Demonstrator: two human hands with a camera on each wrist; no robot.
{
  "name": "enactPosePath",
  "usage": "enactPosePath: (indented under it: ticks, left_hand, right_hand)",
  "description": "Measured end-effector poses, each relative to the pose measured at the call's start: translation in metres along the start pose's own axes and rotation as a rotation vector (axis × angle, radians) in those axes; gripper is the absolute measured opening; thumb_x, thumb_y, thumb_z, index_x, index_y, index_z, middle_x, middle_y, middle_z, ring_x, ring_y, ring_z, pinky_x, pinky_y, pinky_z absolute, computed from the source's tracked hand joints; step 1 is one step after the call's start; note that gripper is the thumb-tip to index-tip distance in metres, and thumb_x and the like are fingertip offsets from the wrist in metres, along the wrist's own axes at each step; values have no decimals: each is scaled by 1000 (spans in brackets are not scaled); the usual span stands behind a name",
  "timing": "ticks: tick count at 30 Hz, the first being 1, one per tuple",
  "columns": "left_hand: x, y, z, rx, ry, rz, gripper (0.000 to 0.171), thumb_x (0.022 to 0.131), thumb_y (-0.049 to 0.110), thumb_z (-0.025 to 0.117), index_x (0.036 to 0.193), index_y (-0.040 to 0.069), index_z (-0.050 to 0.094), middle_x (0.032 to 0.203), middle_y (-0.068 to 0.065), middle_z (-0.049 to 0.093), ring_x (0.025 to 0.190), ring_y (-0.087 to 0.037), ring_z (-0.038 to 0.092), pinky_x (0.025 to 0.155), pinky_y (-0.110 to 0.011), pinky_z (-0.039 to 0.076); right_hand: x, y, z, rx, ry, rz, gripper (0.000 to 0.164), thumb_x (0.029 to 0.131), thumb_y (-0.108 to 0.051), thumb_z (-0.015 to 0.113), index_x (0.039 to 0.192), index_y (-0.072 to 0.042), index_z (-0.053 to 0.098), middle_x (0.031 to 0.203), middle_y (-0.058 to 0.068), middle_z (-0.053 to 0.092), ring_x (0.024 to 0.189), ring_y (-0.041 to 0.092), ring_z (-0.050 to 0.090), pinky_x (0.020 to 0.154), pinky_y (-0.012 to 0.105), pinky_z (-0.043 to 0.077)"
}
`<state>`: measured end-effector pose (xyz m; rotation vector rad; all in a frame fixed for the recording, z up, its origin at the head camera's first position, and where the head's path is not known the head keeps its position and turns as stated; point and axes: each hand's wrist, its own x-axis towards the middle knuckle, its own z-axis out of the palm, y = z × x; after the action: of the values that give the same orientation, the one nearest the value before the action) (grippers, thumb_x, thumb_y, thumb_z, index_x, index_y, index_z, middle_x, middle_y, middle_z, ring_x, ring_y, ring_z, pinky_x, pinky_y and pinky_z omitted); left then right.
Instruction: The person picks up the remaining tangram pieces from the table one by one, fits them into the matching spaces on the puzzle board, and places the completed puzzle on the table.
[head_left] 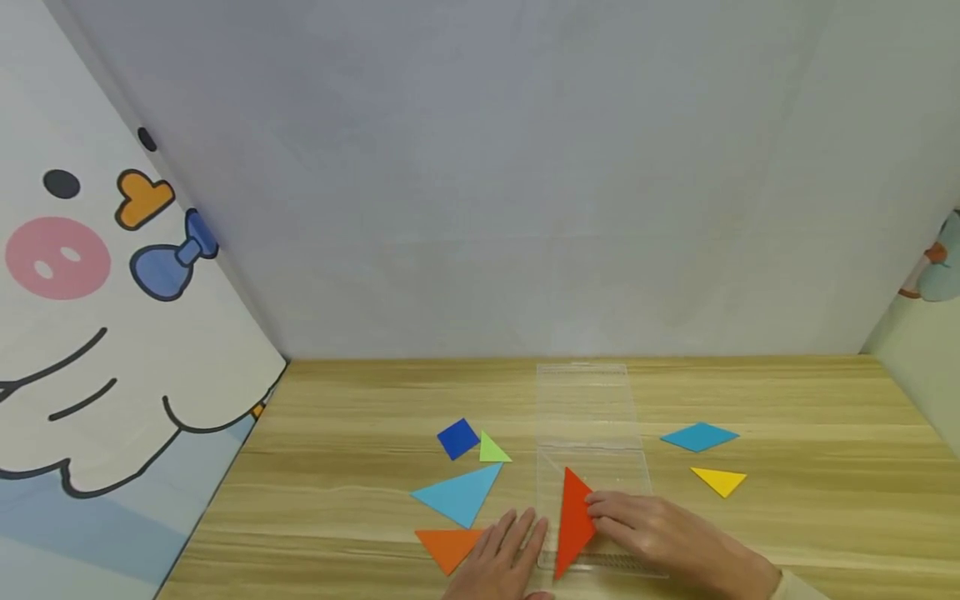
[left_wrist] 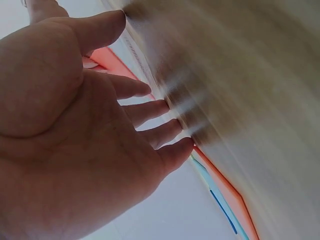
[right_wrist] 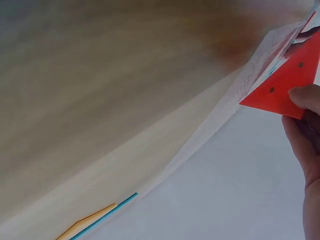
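My right hand (head_left: 648,525) pinches a red triangle tile (head_left: 573,525) by its right corner, between thumb and fingers. In the right wrist view the underside of the red tile (right_wrist: 280,97) shows two dark dots, with the thumb on it. The tile is tilted over the lower half of a clear plastic case (head_left: 585,408), which lies unfolded on the table. My left hand (head_left: 502,554) rests with straight fingers at the table, left of the case. Its fingertips overlap the right end of an orange triangle tile (head_left: 446,546).
Left of the case lie a light blue triangle (head_left: 465,496), a small green triangle (head_left: 491,450) and a dark blue square (head_left: 458,438). To the right are a blue rhombus (head_left: 700,437) and a yellow triangle (head_left: 722,479). A pale wall (head_left: 555,208) stands behind the wooden table (head_left: 337,467).
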<state>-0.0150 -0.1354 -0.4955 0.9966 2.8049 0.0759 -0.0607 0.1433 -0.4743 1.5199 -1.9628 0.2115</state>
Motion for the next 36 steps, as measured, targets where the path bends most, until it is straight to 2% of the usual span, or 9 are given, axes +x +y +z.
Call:
enactPosePath:
  ticks: [10,19,21,25,26,28,32,35,36]
  left_hand:
    - [-1,0,1,50,15,4,76,106,65,20,160,13,36,163,-2,37,145,-25,42,111,-39,43]
    - [1,-2,1,0,-57,-11,80,104,68,16,163,15,30,168,4,28,149,-24,35,114,-41,39]
    - [1,-2,1,8,-55,-8,80,104,67,17,163,15,31,167,3,30,149,-24,36,114,-41,40]
    - [2,-2,1,18,-49,-5,79,105,67,17,162,14,32,167,4,31,148,-23,37,113,-41,40]
    - [2,-1,1,25,-45,-4,79,105,66,17,162,14,33,167,4,32,148,-23,38,113,-40,41]
    - [2,-1,1,39,-35,-5,79,105,66,17,162,14,33,166,4,33,147,-23,39,113,-40,41]
    - [1,1,3,104,17,-1,78,105,67,18,160,14,37,164,4,37,144,-22,43,110,-38,44]
    - [0,1,4,126,47,3,78,105,67,20,159,14,38,162,3,39,143,-22,45,108,-38,45]
    - [-1,1,4,120,48,3,77,105,67,20,159,14,38,162,3,39,143,-22,45,109,-38,45]
  right_hand:
    - [4,-1,3,34,-98,-13,51,115,-13,20,119,-6,71,119,4,69,109,16,66,91,24,55]
    - [9,-2,6,-10,-161,-44,60,114,-8,12,119,-6,72,120,3,70,113,17,66,94,26,53]
    - [9,-1,7,11,-183,-37,54,115,-9,18,121,-6,72,121,3,70,114,16,66,95,26,53]
    - [11,0,8,39,-224,-18,31,108,-10,46,123,-5,72,123,3,71,116,16,66,95,25,54]
    - [12,0,9,34,-231,-16,31,108,-10,47,123,-5,73,123,4,71,116,16,66,94,25,54]
    - [13,1,12,5,-233,-23,36,110,-8,40,122,-6,74,122,3,72,115,15,67,94,25,54]
    - [14,1,18,-70,-214,-50,62,114,-6,14,118,-7,75,119,2,72,111,14,68,92,23,54]
    - [15,1,19,-92,-217,-56,64,114,-6,11,118,-7,75,119,2,72,111,15,68,92,24,54]
    - [16,1,19,-94,-228,-52,52,113,-5,23,119,-7,75,119,3,72,112,15,68,93,24,54]
